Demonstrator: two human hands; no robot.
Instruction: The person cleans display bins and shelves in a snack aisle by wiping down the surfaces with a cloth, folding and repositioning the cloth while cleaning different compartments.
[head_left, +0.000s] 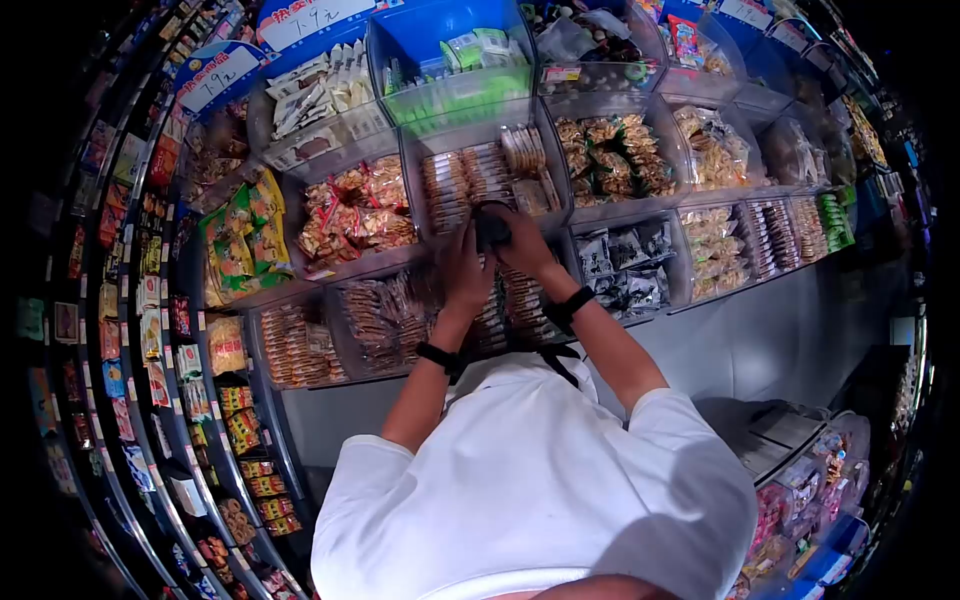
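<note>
Both my hands meet at the middle of the snack bins, over the front edge of a clear bin (485, 243) of stacked wrapped biscuits (487, 168). A small dark object (492, 225) sits between them; what it is I cannot make out. My left hand (466, 268) has its fingers bent against the object's lower left side. My right hand (526, 246) curls round its right side. Each wrist wears a black band. Below my hands lies a lower bin of upright packets (525, 300), partly hidden by my forearms.
Bins of red-wrapped snacks (362, 212) and green-yellow bags (245, 235) stand to the left. Black-and-silver packets (628, 262) lie to the right. A blue bin (450, 50) is behind. Curved shelves (150, 330) line the left; another display (800, 500) stands at lower right.
</note>
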